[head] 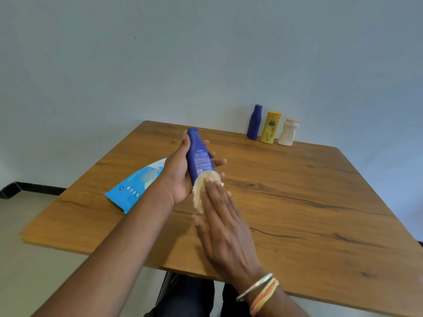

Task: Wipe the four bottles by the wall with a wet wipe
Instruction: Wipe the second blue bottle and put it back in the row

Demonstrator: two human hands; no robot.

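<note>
The wet wipe is pressed onto the blue bottle by the right grip, fingers straight. The bottle is held above the bench in the left grip, fingers curled round it. Three bottles are stood at the wall.

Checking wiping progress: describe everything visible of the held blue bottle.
The held blue bottle looks like matte plastic, with a narrow capped neck and small white print on its side. It is tilted, cap towards the wall, lifted above the table. The left hand grips its body; the right hand presses a white wipe on its base.
</note>
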